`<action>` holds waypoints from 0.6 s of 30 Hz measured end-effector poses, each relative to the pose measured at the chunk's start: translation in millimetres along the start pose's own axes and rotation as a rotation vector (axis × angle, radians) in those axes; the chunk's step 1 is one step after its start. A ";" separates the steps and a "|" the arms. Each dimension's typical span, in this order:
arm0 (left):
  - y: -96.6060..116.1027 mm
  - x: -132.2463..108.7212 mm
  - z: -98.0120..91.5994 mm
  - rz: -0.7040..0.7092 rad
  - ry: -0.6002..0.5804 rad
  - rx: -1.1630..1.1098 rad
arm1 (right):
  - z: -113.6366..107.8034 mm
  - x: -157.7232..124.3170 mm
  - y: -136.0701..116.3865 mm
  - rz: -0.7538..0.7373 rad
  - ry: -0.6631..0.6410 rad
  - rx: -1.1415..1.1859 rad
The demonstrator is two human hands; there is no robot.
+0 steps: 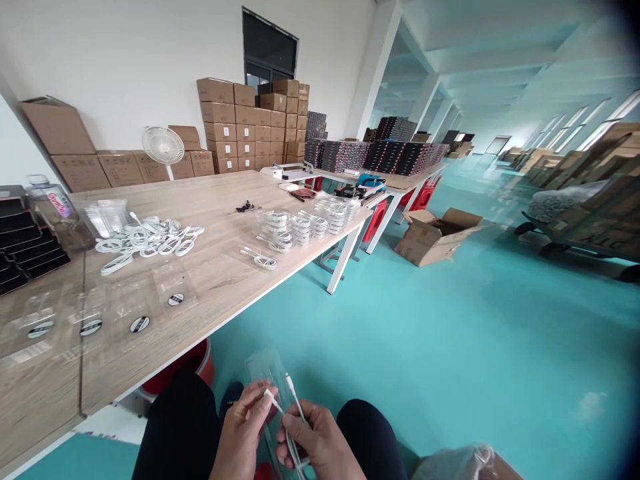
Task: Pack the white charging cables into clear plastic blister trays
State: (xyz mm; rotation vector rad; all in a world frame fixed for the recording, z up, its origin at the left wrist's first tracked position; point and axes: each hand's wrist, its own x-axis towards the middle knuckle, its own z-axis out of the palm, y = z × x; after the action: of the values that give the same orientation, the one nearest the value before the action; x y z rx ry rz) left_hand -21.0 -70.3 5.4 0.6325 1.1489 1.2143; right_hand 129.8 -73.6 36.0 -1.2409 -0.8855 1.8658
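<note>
A white charging cable (291, 385) is held above my lap, its two plug ends pointing up. My left hand (245, 423) pinches one plug end between thumb and finger. The fingers of my right hand (317, 437) close on the cable lower down, with the other plug rising above them. Behind both hands is a clear plastic bag (263, 363); whether a finger grips it I cannot tell. On the table (215, 270) to my left lie a heap of coiled white cables (145, 237) and several flat clear bags (160, 287) with round black-and-white labels.
Stacked bagged cables (300, 227) stand along the table's edge. A bottle (57, 207), black boxes (25, 240) and a fan (163, 145) are at left. A red bin (204, 363) sits under the table. An open carton (433, 233) and a loaded cart (595, 227) stand on the floor.
</note>
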 end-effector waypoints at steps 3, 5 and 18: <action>-3.3 -1.3 0.8 0.055 0.027 0.054 | 2.2 1.9 2.0 -0.057 0.109 -0.066; -4.0 -2.8 3.0 0.080 0.069 0.026 | 5.0 3.7 3.6 -0.097 0.182 -0.136; 5.3 -2.2 -13.1 -0.039 0.049 0.004 | 13.0 8.9 7.3 0.126 -0.003 0.114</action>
State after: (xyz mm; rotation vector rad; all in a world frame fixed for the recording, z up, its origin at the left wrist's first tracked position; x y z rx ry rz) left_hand -35.0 -73.3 6.2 0.5839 1.1998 1.1998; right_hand 113.7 -71.7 29.8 -1.2490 -0.7054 1.9886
